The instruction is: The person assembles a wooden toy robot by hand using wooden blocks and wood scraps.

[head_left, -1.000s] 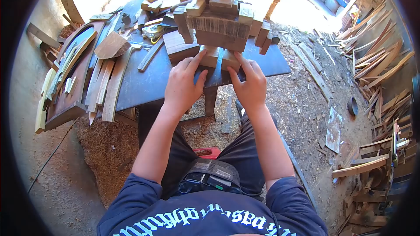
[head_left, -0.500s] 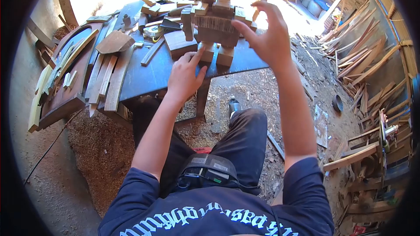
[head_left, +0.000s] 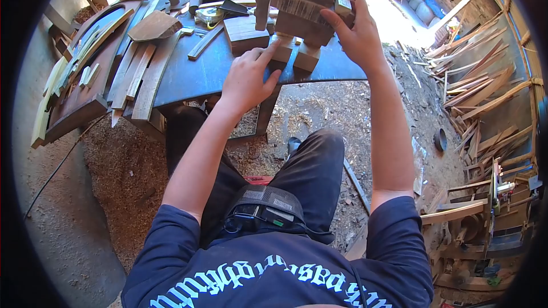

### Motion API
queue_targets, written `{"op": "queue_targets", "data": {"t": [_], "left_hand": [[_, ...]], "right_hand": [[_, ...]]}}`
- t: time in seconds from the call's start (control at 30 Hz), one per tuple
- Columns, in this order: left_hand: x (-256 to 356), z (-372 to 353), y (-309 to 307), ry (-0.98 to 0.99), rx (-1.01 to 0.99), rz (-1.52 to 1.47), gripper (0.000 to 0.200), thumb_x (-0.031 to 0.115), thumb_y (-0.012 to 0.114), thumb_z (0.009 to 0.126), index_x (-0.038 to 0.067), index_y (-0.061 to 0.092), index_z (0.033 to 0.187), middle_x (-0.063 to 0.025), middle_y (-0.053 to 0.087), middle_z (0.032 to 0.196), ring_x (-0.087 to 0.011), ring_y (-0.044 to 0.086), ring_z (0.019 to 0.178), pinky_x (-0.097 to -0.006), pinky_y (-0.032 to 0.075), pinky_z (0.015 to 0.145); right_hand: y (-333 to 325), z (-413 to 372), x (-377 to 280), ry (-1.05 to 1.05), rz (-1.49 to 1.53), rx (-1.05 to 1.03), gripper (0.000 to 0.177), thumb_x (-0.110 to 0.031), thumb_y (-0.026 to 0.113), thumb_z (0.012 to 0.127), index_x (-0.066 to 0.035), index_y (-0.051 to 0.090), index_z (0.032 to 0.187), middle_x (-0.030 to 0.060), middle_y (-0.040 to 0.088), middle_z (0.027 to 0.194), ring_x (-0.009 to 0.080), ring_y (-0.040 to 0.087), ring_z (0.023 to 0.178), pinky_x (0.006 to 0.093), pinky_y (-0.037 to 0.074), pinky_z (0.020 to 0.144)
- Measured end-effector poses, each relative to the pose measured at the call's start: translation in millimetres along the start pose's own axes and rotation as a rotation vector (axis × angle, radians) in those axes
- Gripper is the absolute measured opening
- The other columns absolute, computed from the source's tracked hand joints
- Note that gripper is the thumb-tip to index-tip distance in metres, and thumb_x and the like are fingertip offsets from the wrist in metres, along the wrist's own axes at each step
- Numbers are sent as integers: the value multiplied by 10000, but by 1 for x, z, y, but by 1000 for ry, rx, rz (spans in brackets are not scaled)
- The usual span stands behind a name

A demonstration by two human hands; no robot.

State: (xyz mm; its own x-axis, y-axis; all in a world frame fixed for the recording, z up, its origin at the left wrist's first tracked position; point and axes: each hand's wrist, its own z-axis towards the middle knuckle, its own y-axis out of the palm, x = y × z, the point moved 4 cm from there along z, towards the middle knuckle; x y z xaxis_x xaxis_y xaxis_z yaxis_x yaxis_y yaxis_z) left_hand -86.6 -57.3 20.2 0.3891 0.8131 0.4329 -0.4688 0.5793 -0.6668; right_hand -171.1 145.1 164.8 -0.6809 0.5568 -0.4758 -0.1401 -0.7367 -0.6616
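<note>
A figure built of wooden blocks [head_left: 302, 20] stands at the front edge of the blue-topped table, with a wide body block and two feet. My left hand [head_left: 246, 77] lies against its left foot block [head_left: 282, 51], index finger stretched along the wood and thumb held apart. On the right side of the figure, my right hand [head_left: 359, 34] closes around a small side block [head_left: 342, 4], its thumb across the front of the body and its fingers behind. The top of the figure runs out of view.
A thick wood block [head_left: 245, 34] and a tape measure [head_left: 210, 16] are left of the figure on the table [head_left: 182, 74]. Long boards [head_left: 154, 88] overhang the table's left side. Scrap strips [head_left: 485, 91] lean along the right wall, and shavings cover the floor.
My right hand has come in from apart, fingers raised, to grasp the figure's side block. My left hand stays at the foot block. The whole view has shifted slightly.
</note>
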Motion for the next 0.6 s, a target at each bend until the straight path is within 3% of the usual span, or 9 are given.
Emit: {"op": "queue_targets", "data": {"t": [0.17,0.27,0.37,0.47,0.57,0.6], "left_hand": [[-2,2,1,9,15,-23,712,236,737,947,162,475,1605,-179,681,1220,-391,673,1091,-497,532,964],[1,2,2,43,50,10,716,232,738,947,165,474,1609,-177,681,1217,-390,677,1085,-493,536,957],[5,2,1,43,59,50,713,241,748,941,165,483,1599,-178,679,1238,-389,678,1106,-485,542,969],[4,2,2,44,63,17,711,276,767,917,95,505,1554,-182,682,1256,-385,676,1136,-490,530,987],[-3,3,6,-89,107,-121,739,322,772,924,39,489,1546,-198,692,1281,-392,674,1163,-501,523,1008],[-1,6,5,-116,131,-116,688,386,772,930,-13,567,1453,-212,717,1253,-393,681,1157,-503,523,1005]], "right_hand": [[-5,-5,4,41,89,27,719,-470,781,947,-15,496,1426,243,748,1131,337,742,1059,431,581,899],[-5,-3,20,-69,54,93,699,-471,779,949,-9,514,1402,217,763,1066,305,755,996,411,594,843],[-3,-5,14,-77,75,99,651,-471,795,964,-70,536,1408,110,715,1033,132,670,781,282,542,629],[-2,-4,21,-244,-154,165,665,-418,804,970,-51,518,1445,123,730,1120,140,699,865,270,570,667],[-5,-9,-3,-27,48,111,431,-238,719,1002,7,558,1319,221,731,1083,306,737,1034,421,573,890],[-5,-9,-1,-36,103,79,484,-265,718,1013,7,518,1360,229,718,1125,302,730,1058,420,574,905]]}}
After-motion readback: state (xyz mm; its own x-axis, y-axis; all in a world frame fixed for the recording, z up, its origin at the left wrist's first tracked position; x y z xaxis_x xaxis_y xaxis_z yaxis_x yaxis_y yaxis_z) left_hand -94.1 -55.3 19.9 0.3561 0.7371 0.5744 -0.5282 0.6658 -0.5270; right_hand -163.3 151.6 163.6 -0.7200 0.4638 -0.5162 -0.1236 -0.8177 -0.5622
